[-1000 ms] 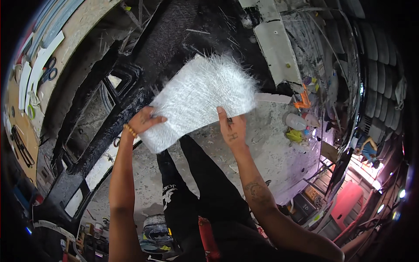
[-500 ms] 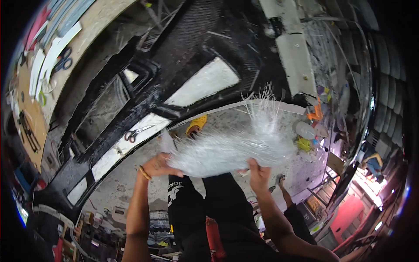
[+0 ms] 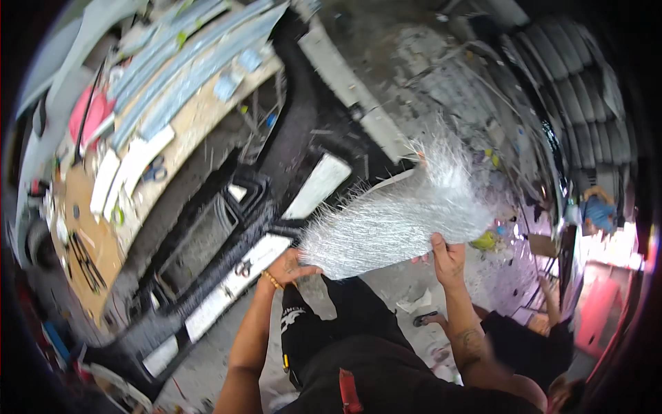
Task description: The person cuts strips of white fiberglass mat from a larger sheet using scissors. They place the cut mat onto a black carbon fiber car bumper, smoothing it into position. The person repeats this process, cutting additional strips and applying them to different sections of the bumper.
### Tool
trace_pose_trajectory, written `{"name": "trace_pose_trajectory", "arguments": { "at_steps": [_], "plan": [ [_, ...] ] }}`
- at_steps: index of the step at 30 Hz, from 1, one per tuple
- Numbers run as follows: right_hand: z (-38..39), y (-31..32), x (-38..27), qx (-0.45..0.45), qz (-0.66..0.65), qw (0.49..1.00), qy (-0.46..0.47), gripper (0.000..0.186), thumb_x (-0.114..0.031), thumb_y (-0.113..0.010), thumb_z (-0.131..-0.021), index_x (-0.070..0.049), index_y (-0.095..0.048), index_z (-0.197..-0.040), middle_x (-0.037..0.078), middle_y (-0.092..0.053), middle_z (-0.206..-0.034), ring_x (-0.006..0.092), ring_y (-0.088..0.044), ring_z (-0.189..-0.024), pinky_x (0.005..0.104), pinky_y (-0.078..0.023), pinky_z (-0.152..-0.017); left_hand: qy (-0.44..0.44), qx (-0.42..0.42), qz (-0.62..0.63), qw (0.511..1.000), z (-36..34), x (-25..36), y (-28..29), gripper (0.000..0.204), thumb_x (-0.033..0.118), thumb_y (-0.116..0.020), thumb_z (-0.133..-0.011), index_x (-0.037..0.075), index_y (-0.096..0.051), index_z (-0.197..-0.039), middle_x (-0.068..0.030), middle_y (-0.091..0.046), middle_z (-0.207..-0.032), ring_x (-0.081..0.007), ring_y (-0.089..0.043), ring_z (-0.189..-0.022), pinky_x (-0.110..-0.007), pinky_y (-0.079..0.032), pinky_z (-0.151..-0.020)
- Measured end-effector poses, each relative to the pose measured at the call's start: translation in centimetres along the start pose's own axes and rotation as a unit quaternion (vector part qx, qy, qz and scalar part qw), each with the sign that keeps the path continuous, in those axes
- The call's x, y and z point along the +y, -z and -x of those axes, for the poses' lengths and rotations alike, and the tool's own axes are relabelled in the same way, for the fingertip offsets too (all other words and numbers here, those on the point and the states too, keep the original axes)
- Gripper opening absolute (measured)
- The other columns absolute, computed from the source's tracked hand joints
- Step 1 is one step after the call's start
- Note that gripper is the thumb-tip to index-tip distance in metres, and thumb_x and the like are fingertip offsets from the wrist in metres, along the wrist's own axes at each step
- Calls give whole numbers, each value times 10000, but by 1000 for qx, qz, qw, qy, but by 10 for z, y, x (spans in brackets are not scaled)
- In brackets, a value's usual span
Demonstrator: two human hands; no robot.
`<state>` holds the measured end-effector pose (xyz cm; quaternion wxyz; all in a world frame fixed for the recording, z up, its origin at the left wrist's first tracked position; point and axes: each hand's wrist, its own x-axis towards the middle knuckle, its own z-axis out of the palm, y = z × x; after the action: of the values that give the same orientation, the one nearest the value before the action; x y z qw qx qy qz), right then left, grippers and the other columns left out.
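A pale, shiny sheet of frayed fibreglass cloth [image 3: 386,234] hangs across both hands, with loose strands sticking out along its far edge. My left hand [image 3: 291,268] pinches its left end; a beaded bracelet is on that wrist. On the near right edge, my right hand [image 3: 448,261] grips the sheet with the thumb on top and the fingers partly hidden beneath. Past the sheet lies a large black moulded panel [image 3: 303,134] with openings and white inset strips. A small pair of scissors [image 3: 243,268] rests on one white strip [image 3: 210,310], close to my left hand.
At the far left, a wooden board [image 3: 200,110] carries pale blue-grey strips [image 3: 227,58], white strips and blue-handled scissors [image 3: 156,168]. A crouching person in black [image 3: 527,341] is close on my right. Another person in blue [image 3: 598,210] is farther right. Debris litters the concrete floor.
The view has swung, bringing more of the board at left into sight. Both hands keep hold of the fibreglass cloth, which now shows more of its flat face and tilts up to the right.
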<state>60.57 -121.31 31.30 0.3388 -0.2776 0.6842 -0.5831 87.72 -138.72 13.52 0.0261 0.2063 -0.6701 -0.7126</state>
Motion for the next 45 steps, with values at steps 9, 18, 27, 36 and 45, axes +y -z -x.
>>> {"name": "trace_pose_trajectory", "arguments": {
  "at_steps": [9, 18, 27, 36, 45],
  "plan": [
    [105, -32, -2, 114, 0, 989, -92, 238, -231, -558, -973, -6, -623, -934, 30, -610, -669, 115, -601, -611, 274, -489, -562, -58, 128, -368, 919, 62, 8, 46, 529, 446, -766, -746, -63, -631, -799, -233, -610, -736, -363, -588, -709, -466, -440, -655],
    [186, -95, 17, 79, -31, 995, 58, 520, -470, -540, -950, 9, -629, -766, 61, -597, -607, 138, -617, -582, 274, -492, -570, -40, 51, -301, 952, 112, -25, 80, 225, 138, -706, -847, -28, -587, -755, -89, -632, -684, -165, -561, -614, -306, -489, -613],
    [234, -51, 7, 264, -137, 948, 112, 356, -360, -554, -972, -8, -602, -944, 7, -552, -629, 89, -561, -539, 254, -467, -521, -114, 98, -420, 895, 67, 40, 23, 602, 362, -788, -739, -166, -582, -942, -330, -605, -924, -462, -570, -853, -480, -456, -766],
    [287, 98, 28, 393, -167, 904, 24, 595, -524, -564, -918, -81, -567, -521, 21, -533, -484, 111, -512, -452, 274, -438, -518, -221, -52, -460, 858, -2, 164, -117, 384, 250, -753, -785, -87, -603, -889, -266, -613, -735, -410, -583, -659, -438, -460, -632],
    [359, 230, 226, 475, -556, 678, -73, 419, -459, -678, -861, -57, -563, -837, 39, -555, -762, 157, -544, -595, 339, -483, -524, -295, -334, -480, 755, -128, 232, -339, 262, 221, -712, -808, 9, -582, -727, -204, -525, -556, -410, -502, -503, -448, -383, -498]
  ]
}}
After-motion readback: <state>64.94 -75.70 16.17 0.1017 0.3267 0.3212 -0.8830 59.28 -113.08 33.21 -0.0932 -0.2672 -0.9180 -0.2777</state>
